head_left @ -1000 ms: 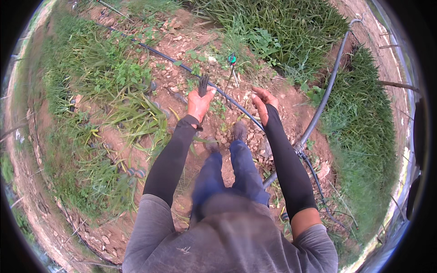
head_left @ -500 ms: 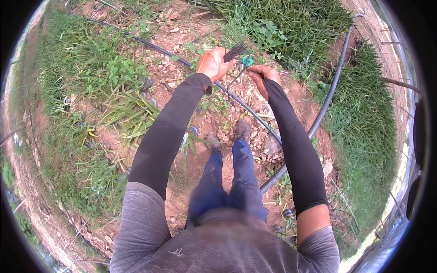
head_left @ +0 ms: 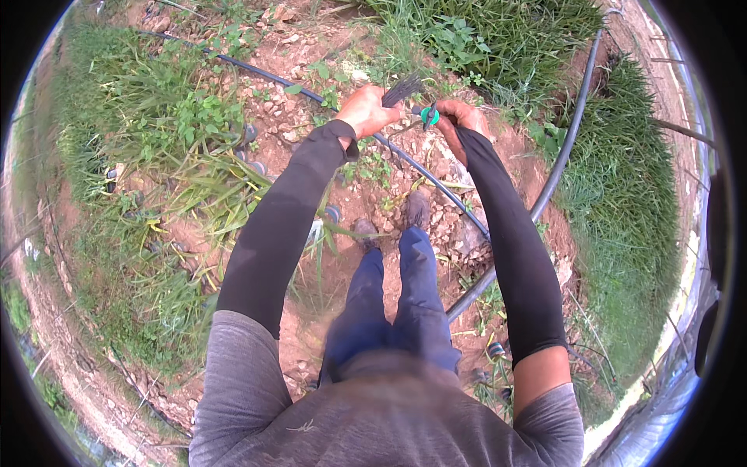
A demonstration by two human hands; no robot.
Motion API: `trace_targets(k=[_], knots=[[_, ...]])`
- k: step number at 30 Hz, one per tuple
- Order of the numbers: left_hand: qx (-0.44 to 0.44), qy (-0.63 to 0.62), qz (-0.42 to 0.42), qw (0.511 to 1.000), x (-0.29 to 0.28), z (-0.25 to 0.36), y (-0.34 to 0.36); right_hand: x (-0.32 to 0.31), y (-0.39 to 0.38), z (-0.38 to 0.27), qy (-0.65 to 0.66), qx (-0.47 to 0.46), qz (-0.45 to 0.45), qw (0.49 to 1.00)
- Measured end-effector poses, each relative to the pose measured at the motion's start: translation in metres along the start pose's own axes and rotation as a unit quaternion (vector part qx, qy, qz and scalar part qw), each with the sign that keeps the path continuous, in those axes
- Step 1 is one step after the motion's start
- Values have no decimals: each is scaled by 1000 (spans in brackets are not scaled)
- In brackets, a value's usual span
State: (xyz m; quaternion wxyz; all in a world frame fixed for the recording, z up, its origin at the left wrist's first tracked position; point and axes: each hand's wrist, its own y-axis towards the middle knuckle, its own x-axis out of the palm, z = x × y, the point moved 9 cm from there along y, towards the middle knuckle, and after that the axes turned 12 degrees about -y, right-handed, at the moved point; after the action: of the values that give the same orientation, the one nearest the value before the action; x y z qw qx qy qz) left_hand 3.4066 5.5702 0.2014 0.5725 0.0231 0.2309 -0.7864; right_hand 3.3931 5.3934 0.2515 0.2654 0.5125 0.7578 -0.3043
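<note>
In my left hand [head_left: 364, 111] is a bundle of thin dark strands [head_left: 401, 91], its splayed end sticking out past my thumb. My fingers are closed around it. Just right of it is a small irrigation valve [head_left: 429, 116], green with a dark handle across its face and a short dark stub pointing toward my left hand. The curled fingers of my right hand [head_left: 461, 118] close on the valve's right side; some fingertips are hidden. Both arms reach forward over the ground in dark sleeves.
A thin dark hose [head_left: 424, 173] runs diagonally across stony reddish soil below my hands. A thicker black pipe [head_left: 562, 159] curves along the right. Dense grassy plants [head_left: 622, 171] grow at right and far, with leafy clumps [head_left: 226, 183] at left. My shoes [head_left: 416, 210] stand on the soil.
The valve has come slightly nearer and to the right, and its dark handle now shows across its face. My right hand has shifted up to the valve's right side. The left hand barely moved.
</note>
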Motion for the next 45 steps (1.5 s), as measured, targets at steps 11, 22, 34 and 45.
trace_targets(k=[11, 22, 34, 45], knots=[[-269, -522, -34, 809, 59, -1, -58, 20, -50, 16, 163, 143, 144, 965], [-233, -581, 19, 780, 79, -5, -56, 17, -65, -8, 89, 101, 145, 980], [-164, -544, 100, 817, 70, -6, -68, 22, -52, 8, 161, 93, 69, 980], [-170, -528, 131, 821, 74, -7, -74, 26, -50, 3, 112, 57, 65, 990]])
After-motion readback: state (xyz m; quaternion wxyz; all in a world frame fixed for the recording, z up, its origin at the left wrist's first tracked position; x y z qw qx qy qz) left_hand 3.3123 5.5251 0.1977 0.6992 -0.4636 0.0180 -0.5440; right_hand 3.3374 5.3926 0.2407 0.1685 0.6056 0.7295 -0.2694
